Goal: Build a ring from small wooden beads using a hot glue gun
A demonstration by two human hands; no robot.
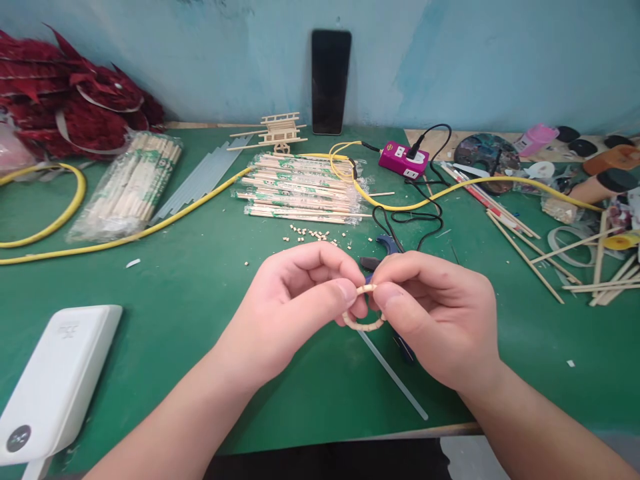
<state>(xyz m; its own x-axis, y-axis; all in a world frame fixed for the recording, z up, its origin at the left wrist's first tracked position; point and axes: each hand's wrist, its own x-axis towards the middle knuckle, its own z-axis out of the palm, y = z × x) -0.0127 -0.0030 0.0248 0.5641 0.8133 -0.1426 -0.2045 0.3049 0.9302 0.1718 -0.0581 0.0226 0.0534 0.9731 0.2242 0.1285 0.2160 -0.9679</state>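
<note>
Red crumpled fabric point(75, 100) piled at the tabletop's back left corner; yellow cable point(47, 200) looped along the left edge; white power bank point(55, 380) at the front left corner. Bagged wooden sticks point(127, 187) left of centre, small wooden stick model point(280, 133) and black phone point(330, 80) upright at the back edge. Second bag of sticks point(300, 190) mid-back, small wooden bits point(310, 233) scattered just in front. Left hand point(295, 307) pinching a small ring of wooden pieces point(363, 325) between thumb and fingers, ring held up above the tabletop, between both hands, towards the front edge. Right hand point(435, 320) pinching the same ring from the other side. Clear glue stick point(393, 377) lying below, just beside the right hand. Magenta power strip point(404, 160) near the back edge; loose wooden sticks point(525, 257) towards the right edge.
</note>
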